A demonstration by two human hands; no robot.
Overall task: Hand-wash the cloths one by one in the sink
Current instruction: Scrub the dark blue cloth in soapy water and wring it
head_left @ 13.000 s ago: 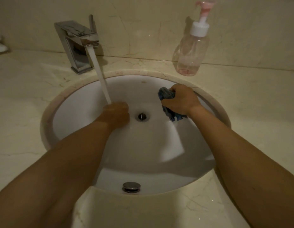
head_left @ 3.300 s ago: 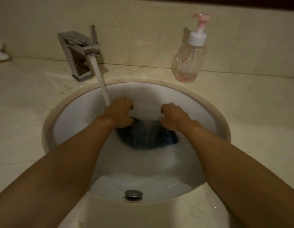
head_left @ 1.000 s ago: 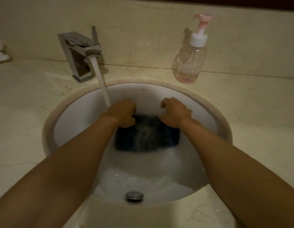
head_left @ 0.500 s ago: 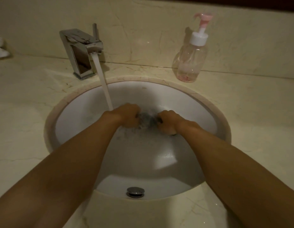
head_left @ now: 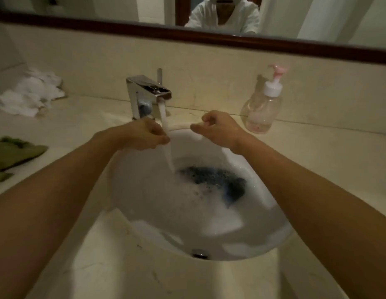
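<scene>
Soaking in sudsy sink (head_left: 127, 190), right of centre: blue cloth (head_left: 215, 182). Held above far rim, both curled on nothing: left grip (head_left: 146, 134) at faucet (head_left: 144, 93) stream, right grip (head_left: 218, 128). Lay left on desk (head_left: 328, 147): green cloth (head_left: 12, 152), white cloth (head_left: 30, 96).

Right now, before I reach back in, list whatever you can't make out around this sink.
All from the head view:
1. Blue cloth: suds cover its left part, so its full outline is hidden.
2. Drain of the sink: hidden under foamy water.
3. Green cloth: cut off by the left edge.
4. White cloths: blurred and dim, so their number cannot be told.
</scene>
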